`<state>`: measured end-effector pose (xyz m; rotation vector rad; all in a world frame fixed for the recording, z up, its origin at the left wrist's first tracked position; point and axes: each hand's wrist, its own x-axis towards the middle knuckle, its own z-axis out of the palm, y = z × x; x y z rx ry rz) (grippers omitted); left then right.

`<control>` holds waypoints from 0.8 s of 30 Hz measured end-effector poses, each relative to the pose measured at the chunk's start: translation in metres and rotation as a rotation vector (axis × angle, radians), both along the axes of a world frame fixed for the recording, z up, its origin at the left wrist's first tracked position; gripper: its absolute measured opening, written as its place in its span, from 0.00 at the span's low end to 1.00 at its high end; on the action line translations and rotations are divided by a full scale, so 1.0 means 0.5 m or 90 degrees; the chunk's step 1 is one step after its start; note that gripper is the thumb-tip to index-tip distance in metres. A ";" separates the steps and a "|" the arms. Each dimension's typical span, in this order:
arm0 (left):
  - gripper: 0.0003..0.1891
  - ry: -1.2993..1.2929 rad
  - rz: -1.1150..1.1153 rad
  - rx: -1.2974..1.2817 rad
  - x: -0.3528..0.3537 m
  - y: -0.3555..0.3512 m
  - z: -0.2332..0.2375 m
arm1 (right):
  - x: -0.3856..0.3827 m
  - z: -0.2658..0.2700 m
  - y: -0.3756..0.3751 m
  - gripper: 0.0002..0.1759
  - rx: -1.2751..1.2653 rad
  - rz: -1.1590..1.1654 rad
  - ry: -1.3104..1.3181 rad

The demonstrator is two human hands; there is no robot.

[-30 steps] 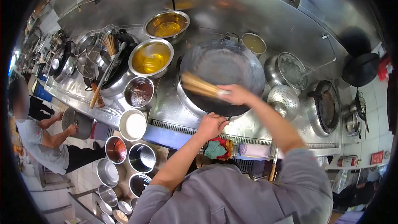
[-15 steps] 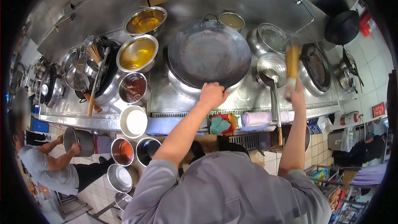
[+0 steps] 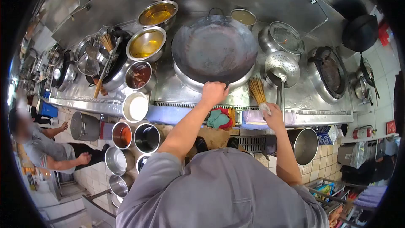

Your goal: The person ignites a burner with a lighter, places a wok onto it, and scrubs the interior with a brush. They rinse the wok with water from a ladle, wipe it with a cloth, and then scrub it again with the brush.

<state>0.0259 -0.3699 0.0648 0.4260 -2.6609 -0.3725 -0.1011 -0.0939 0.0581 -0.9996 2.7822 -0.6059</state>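
along the front of the steel counter [image 3: 163, 92], a large wok [image 3: 214, 50] is gripped at its near edge by the left hand [image 3: 215, 93], fingers curled. by the right hand [image 3: 275, 117], a bamboo brush [image 3: 257, 90] is held at its pale-wrapped end, bristles pointed away from the body, between the wok and a perforated skimmer [image 3: 289, 62]. to the wok's left, a bowl of yellow liquid [image 3: 158, 55] is set.

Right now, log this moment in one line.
Left hand: closed at near edge of wok | Right hand: holding bamboo brush by white end | Bristles: pointing away from body | Near bristles: perforated strainer
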 end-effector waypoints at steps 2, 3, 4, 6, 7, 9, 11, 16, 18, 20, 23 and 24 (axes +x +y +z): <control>0.16 0.040 -0.008 -0.021 0.030 0.032 -0.008 | -0.001 0.035 0.027 0.19 -0.136 0.004 -0.112; 0.16 0.034 -0.016 -0.017 0.052 0.051 -0.014 | -0.005 0.036 0.042 0.19 -0.139 0.003 -0.115; 0.16 0.029 -0.026 -0.013 0.073 0.069 -0.017 | -0.015 0.035 0.063 0.19 -0.174 -0.010 -0.140; 0.16 -0.011 -0.041 0.021 0.112 0.107 0.010 | -0.033 0.041 0.098 0.18 -0.225 -0.027 -0.136; 0.16 -0.011 -0.044 0.018 0.123 0.121 0.038 | -0.044 0.048 0.109 0.18 -0.229 -0.030 -0.135; 0.18 -0.023 -0.019 0.052 0.143 0.154 0.162 | -0.060 0.075 0.127 0.17 -0.226 -0.086 -0.122; 0.18 0.014 0.001 0.017 0.136 0.146 0.262 | -0.078 0.093 0.130 0.17 -0.245 -0.073 -0.119; 0.20 0.079 0.035 -0.068 0.024 0.052 0.174 | -0.091 0.126 0.099 0.17 -0.284 -0.053 -0.119; 0.20 0.087 0.012 -0.051 0.000 0.013 0.054 | -0.087 0.122 0.093 0.17 -0.296 -0.050 -0.144; 0.20 0.039 0.003 -0.050 0.011 0.014 0.001 | -0.069 0.129 0.102 0.17 -0.291 -0.051 -0.150; 0.20 -0.025 -0.007 -0.018 0.060 0.076 -0.007 | -0.061 0.109 0.144 0.17 -0.306 -0.063 -0.151; 0.20 -0.028 0.000 -0.001 0.089 0.108 0.018 | -0.064 0.098 0.164 0.17 -0.332 -0.076 -0.149</control>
